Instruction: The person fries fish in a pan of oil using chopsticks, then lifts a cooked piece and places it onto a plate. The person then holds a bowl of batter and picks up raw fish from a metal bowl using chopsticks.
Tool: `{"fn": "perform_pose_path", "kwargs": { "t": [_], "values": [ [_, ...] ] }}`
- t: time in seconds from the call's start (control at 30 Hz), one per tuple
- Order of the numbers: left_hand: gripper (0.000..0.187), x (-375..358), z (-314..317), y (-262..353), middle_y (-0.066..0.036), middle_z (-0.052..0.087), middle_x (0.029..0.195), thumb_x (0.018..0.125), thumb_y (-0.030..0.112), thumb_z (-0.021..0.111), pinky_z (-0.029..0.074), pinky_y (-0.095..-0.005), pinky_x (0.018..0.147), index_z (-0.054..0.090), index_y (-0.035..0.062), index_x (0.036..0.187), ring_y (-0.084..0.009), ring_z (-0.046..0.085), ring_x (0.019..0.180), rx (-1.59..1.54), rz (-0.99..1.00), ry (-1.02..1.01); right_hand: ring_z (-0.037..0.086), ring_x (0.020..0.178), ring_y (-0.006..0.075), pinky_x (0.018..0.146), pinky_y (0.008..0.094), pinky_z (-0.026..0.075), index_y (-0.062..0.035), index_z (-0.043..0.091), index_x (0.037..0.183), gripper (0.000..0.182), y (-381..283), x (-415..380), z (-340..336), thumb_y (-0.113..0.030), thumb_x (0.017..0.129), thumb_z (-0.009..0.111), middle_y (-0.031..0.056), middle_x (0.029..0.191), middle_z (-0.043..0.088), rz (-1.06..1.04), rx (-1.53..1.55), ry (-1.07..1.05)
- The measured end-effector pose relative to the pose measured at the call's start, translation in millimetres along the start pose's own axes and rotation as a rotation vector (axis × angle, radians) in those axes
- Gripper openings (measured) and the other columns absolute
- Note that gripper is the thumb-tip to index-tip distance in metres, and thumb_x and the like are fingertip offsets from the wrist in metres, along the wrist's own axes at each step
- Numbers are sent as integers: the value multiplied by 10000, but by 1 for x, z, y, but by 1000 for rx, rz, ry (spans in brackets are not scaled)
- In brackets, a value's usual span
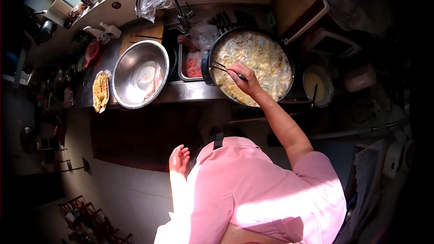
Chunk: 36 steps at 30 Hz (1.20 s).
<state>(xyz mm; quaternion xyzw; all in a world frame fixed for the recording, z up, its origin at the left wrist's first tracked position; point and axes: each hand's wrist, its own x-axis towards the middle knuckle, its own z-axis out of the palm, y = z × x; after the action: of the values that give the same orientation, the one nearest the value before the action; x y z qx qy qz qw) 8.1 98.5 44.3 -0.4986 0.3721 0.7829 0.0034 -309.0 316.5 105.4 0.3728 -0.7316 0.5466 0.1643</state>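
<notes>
My right hand (243, 78) is closed around a pair of dark chopsticks (219, 66). Their tips reach over the left part of a large round pan (206, 68) with a black side handle. Pale, golden, bubbling food (255, 56) fills the pan almost to its rim. My left hand (180, 158) hangs low beside my pink shirt, away from the counter, with its fingers loosely curled and nothing held. Left of the pan, a metal tray (181, 63) holds pinkish-red pieces in plastic.
A big steel bowl (120, 88) with a pale strip inside stands near the counter's front edge. Beside it lies a yellowish food packet (101, 91). A wooden board (156, 31) is behind the bowl. Right of the pan sits a bowl of pale batter (314, 86). A plastic-draped faucet (181, 18) rises behind.
</notes>
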Motion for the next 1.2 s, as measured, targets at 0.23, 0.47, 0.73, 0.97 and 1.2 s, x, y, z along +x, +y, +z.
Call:
{"fn": "perform_pose_path", "kwargs": {
  "t": [0.23,0.47,0.73,0.97,1.2],
  "values": [
    [216,6,-6,-8,-67,567,799,857,210,436,440,-245,574,509,48,979,-139,534,672,-16,-6,-9,561,753,123,644,226,446,2,592,885,214,34,-11,4,-191,830,519,51,839,582,480,173,110],
    [215,6,-2,-6,-67,566,796,854,210,439,438,-243,574,508,46,976,-140,531,670,-22,-8,-9,586,801,184,686,258,484,-10,519,958,316,43,-17,-18,-300,834,498,90,864,573,905,806,419],
    [205,9,9,4,-73,563,798,857,194,432,435,-246,573,513,40,964,-142,527,677,27,-20,-32,597,761,210,668,282,498,-2,509,923,321,-6,6,-65,-306,821,516,108,836,574,847,855,580],
    [201,23,21,11,-71,570,789,855,195,428,434,-250,570,517,47,958,-148,536,667,99,-58,-76,591,761,184,689,271,493,36,554,876,322,-72,10,-101,-277,837,489,125,835,589,483,539,548],
    [202,33,33,19,-69,570,792,848,195,433,433,-255,573,513,52,966,-148,539,672,166,-104,-141,573,713,131,665,238,481,31,574,830,276,-46,-43,-105,-237,839,504,79,811,589,657,263,568]
  ]
}}
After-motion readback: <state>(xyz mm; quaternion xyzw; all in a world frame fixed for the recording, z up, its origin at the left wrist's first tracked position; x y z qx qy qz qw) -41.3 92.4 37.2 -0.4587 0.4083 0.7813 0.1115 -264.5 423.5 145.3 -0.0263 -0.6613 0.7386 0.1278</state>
